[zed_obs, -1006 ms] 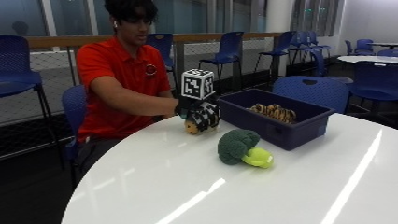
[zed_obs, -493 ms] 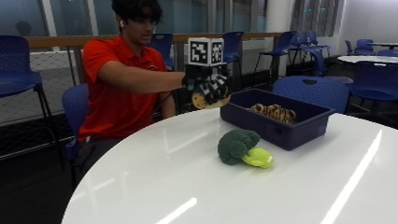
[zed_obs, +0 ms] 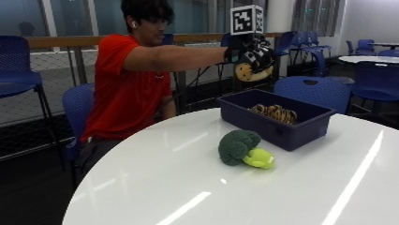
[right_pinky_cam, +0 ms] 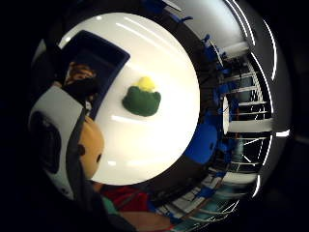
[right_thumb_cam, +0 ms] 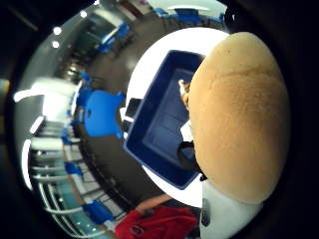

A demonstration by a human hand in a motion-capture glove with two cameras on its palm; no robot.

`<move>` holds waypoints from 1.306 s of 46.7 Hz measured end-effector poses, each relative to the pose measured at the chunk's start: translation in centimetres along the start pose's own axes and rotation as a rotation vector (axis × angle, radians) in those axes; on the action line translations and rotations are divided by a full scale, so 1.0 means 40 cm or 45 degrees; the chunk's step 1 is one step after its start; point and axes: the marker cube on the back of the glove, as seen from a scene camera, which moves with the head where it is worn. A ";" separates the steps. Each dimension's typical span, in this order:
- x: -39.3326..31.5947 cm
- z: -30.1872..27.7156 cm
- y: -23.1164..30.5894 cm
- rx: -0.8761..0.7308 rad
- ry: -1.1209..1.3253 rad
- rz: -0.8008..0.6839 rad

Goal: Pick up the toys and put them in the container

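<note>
Only outside: hand (zed_obs: pixel 252 54) above container (zed_obs: pixel 274 119)

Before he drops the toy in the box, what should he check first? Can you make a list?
1. Toy held: ok. The gloved right hand grips the round tan plush toy.
2. Hand over the blue container: ok. The thumb side palm view shows its open inside beneath the toy.
3. Room inside: ok. Only a striped brown toy lies in it, with bare floor left.
4. Container steady: ok. It sits flat on the white table.
5. Toys left over: not ok. The plush broccoli lies on the table beside the container.
6. Other hand out of the way: cannot tell; it is out of sight.
</note>
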 end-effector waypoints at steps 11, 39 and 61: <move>-0.111 -0.011 -0.059 0.020 -0.106 -0.056; -0.036 0.072 -0.021 -0.218 -0.203 -0.122; 0.353 0.243 0.021 -0.220 -0.160 0.191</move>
